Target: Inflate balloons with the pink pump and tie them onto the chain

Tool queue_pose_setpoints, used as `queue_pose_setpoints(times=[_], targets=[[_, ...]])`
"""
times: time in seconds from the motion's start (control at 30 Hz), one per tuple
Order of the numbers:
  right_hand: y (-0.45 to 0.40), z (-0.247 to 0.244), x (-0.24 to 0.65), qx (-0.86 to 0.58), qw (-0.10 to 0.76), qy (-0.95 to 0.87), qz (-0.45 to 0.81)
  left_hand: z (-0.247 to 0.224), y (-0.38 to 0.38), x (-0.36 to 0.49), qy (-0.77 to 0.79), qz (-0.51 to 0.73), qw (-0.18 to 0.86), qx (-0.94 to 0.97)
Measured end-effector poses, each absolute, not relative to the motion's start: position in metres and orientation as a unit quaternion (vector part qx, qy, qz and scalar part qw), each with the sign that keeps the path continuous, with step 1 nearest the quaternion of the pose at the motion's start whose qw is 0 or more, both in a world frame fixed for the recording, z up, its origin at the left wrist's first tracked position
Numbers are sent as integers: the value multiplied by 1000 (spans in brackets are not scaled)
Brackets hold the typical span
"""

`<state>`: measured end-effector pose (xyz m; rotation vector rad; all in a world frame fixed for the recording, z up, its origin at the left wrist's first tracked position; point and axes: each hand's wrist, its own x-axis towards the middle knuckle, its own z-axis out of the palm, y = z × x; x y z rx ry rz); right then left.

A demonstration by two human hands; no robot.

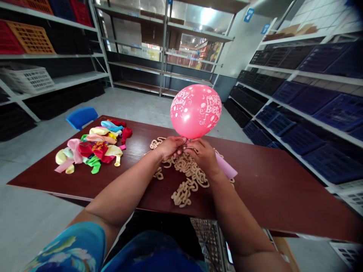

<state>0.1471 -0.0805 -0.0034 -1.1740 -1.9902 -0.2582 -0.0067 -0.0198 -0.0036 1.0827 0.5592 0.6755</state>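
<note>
A blown-up pink balloon [195, 111] with white "Happy Birthday" print stands above the middle of the table. Both hands meet at its lower end, where the neck is mostly hidden by fingers. My left hand [172, 146] is closed there, its thumb and fingers pinching the neck. Beside it, my right hand [202, 151] is closed on the neck too, from the right. Beneath the hands lies a loose heap of tan rubber bands [183, 166], or curled loops like them. Partly behind my right wrist is a pink-purple tube or rolled sheet [226, 166].
A pile of flat, many-coloured balloons [98, 145] lies on the left of the dark red table [272, 177]. A blue chair [82, 117] stands behind its far left edge. Shelves with blue crates [331, 160] run along the right; shelves with coloured crates [31, 36] stand left.
</note>
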Motion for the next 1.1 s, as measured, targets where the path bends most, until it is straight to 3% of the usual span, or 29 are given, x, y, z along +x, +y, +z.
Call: queue_pose_setpoints(times=[0.63,0.73,0.93,1.0,1.1], targets=[[-86,-6,145,-543,373,-734,-165,-4,-16,-15,246,231,664,667],[-86,-8,144,-582,417,-694,-73,-6,-12,-16,255,292,626,677],[-92,13,138,-537,516,-622,242,-12,4,-19,336,441,471,687],[-91,27,130,-520,533,-614,261,-16,7,-18,346,453,447,690],[-77,49,108,-501,520,-653,228,-21,6,-12,331,445,498,667]])
